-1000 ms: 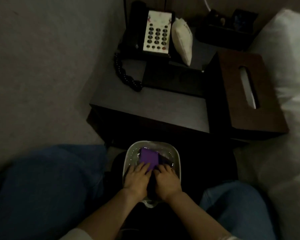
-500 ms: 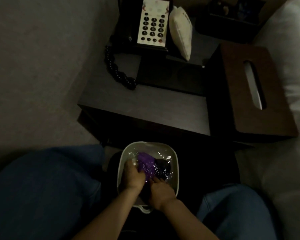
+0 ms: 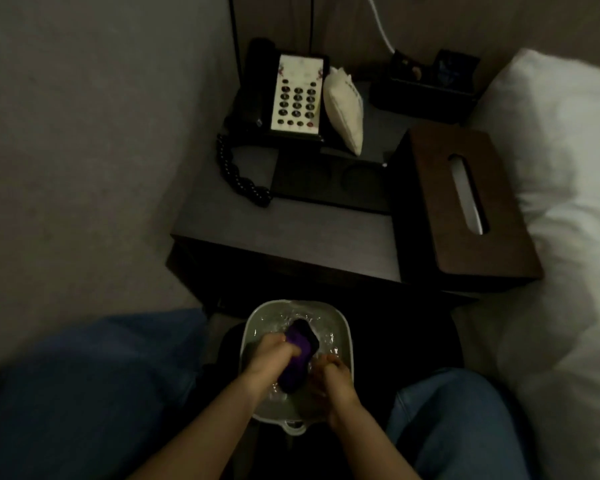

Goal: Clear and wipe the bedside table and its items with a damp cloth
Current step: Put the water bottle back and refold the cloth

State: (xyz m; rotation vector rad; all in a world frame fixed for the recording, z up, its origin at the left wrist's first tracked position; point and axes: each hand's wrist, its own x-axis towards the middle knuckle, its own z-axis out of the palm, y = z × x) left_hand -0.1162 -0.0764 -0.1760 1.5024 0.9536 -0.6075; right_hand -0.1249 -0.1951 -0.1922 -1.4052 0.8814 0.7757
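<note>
Since a moment ago the purple cloth (image 3: 297,358) has been gathered from a flat spread into a bunched roll. The left hand (image 3: 270,355) curls its fingers round the roll's upper end; the right hand (image 3: 329,375) pinches its lower side. All sit in the water-filled basin (image 3: 343,327), below the bedside table (image 3: 291,233).

A: Surface? B: Dark bedside table (image 3: 291,233). A: Load? B: Telephone (image 3: 293,95) rear left, cream pouch (image 3: 345,114) leaning beside it, flat black tray (image 3: 329,183) centre, wooden tissue box (image 3: 465,202) right, black organiser (image 3: 426,88) rear right.
</note>
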